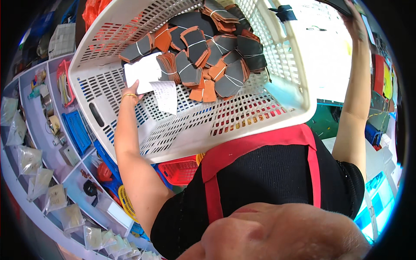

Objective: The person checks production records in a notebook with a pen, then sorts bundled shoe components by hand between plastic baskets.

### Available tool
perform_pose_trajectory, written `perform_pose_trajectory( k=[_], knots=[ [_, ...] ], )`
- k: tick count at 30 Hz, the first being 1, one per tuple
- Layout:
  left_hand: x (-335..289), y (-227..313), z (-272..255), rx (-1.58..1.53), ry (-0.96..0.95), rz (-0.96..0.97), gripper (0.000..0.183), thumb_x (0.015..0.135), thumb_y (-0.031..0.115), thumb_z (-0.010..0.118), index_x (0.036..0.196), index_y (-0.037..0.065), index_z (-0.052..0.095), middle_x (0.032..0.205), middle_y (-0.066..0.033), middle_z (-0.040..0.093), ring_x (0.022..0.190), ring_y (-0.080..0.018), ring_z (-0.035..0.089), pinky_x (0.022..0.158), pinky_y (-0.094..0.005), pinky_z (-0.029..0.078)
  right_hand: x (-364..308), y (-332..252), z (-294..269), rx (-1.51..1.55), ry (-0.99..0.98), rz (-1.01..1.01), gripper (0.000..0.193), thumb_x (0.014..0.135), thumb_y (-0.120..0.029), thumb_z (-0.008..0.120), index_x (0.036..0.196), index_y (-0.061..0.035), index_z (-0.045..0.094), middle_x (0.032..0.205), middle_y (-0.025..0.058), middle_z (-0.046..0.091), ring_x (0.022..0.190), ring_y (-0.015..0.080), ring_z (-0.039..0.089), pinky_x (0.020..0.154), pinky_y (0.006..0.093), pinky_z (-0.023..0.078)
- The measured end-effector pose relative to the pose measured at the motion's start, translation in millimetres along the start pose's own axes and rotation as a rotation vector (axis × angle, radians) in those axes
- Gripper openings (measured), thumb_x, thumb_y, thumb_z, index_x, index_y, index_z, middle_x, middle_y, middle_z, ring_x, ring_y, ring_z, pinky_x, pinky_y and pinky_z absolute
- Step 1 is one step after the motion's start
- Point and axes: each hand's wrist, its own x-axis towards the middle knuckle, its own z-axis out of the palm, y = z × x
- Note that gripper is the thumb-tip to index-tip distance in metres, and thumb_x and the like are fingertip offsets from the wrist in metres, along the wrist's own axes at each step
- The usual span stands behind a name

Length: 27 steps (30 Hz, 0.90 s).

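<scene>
A large white slotted plastic basket [190,143] stands in front of me. In it lie several bundles of black and orange-brown cut leather pieces [189,69], tied with white bands. My left hand [131,92], a gold-coloured bracelet at its wrist, reaches in at the left and pinches white paper slips [143,73]. A slip with handwriting [165,97] hangs to the right of them over the basket's slotted wall. My right hand [357,27] is raised at the upper right, holding a dark flat thing [338,6] partly cut off by the picture's edge; its kind is unclear.
At the left, shelf compartments [32,112] hold a blue tray [77,132] and small parts, with clear bags [54,197] along their edge. A red basket [178,172] sits below the white one. Beyond its right side is a bright white surface [327,60].
</scene>
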Motion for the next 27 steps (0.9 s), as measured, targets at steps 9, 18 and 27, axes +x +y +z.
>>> perform_pose_trajectory(
  k=[9,18,27],
  knots=[
    [-7,-30,-48,0.449,-0.409,-0.299,0.046,0.086,0.040,0.062,0.119,0.009,0.051,0.110,-0.0064,0.062,0.105,-0.0217,0.057,0.085,-0.0460,0.047,34,204,-65,-0.791,0.073,0.592,0.064,0.082,-0.043,0.066,0.127,-0.0020,0.048,0.126,0.0077,0.053,0.113,0.0171,0.053,0.090,0.0283,0.043],
    [10,39,2,-0.044,-0.235,-0.177,0.056,0.081,0.060,0.058,0.103,0.007,0.061,0.094,-0.0088,0.067,0.088,-0.0241,0.063,0.079,-0.0406,0.049,-12,104,-57,-0.457,0.001,0.461,0.048,0.092,-0.035,0.054,0.130,-0.0060,0.048,0.118,0.0051,0.061,0.106,0.0119,0.059,0.086,0.0212,0.045],
    [8,61,2,-0.511,-0.170,-0.036,0.041,0.073,0.027,0.079,0.102,0.007,0.057,0.086,-0.0067,0.062,0.075,-0.0220,0.063,0.066,-0.0337,0.055,-23,95,-51,-0.251,-0.058,0.413,0.043,0.097,-0.032,0.044,0.130,-0.0061,0.049,0.123,0.0038,0.057,0.108,0.0102,0.057,0.088,0.0214,0.047]
  ],
)
